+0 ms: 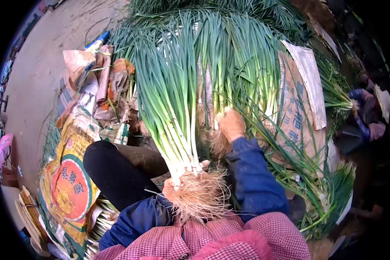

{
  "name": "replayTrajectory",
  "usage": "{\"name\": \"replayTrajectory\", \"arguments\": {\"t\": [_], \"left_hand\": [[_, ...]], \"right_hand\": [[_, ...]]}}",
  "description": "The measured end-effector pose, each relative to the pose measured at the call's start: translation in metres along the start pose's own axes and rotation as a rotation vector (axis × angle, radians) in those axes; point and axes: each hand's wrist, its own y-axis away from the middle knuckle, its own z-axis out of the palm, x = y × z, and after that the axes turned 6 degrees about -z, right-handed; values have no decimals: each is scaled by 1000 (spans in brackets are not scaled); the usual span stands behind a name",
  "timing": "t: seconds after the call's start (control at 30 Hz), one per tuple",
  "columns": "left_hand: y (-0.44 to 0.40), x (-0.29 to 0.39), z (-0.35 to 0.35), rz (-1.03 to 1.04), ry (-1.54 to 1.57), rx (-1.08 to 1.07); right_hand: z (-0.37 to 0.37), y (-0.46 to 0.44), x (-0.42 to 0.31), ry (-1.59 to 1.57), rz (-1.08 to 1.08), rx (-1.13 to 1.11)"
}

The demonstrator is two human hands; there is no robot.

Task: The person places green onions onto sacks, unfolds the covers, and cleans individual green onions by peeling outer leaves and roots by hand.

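A large bunch of green onions [173, 121] stands out in front of me, its white ends and tangled roots [199, 193] close to my chest. My left hand [170, 190] is closed around the white ends, with most of its fingers hidden by stalks and roots. Further out and to the right, my right hand [231, 124] is closed on the base of some other green onion stalks [219, 89]. Pale roots [220, 143] hang below that hand. More green onions [268, 82] lie just right of it.
A brown printed sack [297, 112] lies on the right beside loose green leaves [307, 190]. Crumpled sacks [104, 86] and a yellow printed sack [67, 182] are at the left. Another person [364, 112] is at the far right, near more green onions [333, 89].
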Motion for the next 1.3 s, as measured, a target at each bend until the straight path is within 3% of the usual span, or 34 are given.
{"name": "replayTrajectory", "arguments": {"t": [0.03,0.07,0.1,0.17,0.2,0.23,0.3,0.33,0.37,0.47,0.53,0.57,0.63,0.7,0.77,0.8,0.87,0.9,0.97,1.03,1.1,1.17,1.23,1.27,1.3], "left_hand": [[2,-3,-4,-16,135,-68],[2,2,-6,-42,66,65],[1,2,-20,-74,137,-28],[9,5,-24,-199,105,192],[9,7,-23,-292,178,149],[11,5,-26,-255,159,248],[8,0,-34,-226,179,214],[11,0,-40,-226,169,212],[12,0,-48,-218,137,224],[9,1,-33,-209,211,229],[12,2,-43,-316,288,150],[9,2,-41,-324,287,147],[9,-2,-35,-250,199,187],[9,3,-34,-236,185,216],[10,0,-39,-235,139,280],[5,0,-41,-259,173,163],[6,-8,-45,-223,166,234],[7,-5,-46,-167,159,307],[11,-4,-37,-118,198,296],[8,1,-22,-192,205,158],[6,5,-30,-177,239,137],[8,0,-36,-203,274,111],[3,5,-27,-133,264,95],[2,7,-25,-111,248,52],[7,0,-23,-114,243,21]], "right_hand": [[-22,28,-7,-186,82,-142],[-38,60,-14,-431,44,-283],[-37,79,-13,-668,60,-389],[-27,106,-19,-1111,197,-583],[-25,103,-26,-1044,184,-511],[-21,91,-27,-958,204,-495],[36,68,2,-900,45,-45],[34,68,5,-35,-138,124],[41,78,10,18,-167,164],[50,151,36,-203,-268,114],[6,194,19,-65,-238,-21],[-2,200,33,180,-176,-308],[-37,175,16,367,82,-711],[-46,162,10,319,-11,-318],[-71,133,-33,109,87,-197],[-55,125,-29,-117,46,-245],[-4,120,-1,-459,-158,-388],[-16,126,-19,-150,-157,-455],[-34,157,-24,64,-313,-342],[-58,185,-19,185,-398,-402],[-81,194,8,197,-119,-434],[-105,204,95,466,-9,-552],[-132,188,88,784,332,-875],[-139,179,74,596,134,-719],[-134,172,50,357,69,-558]]}}
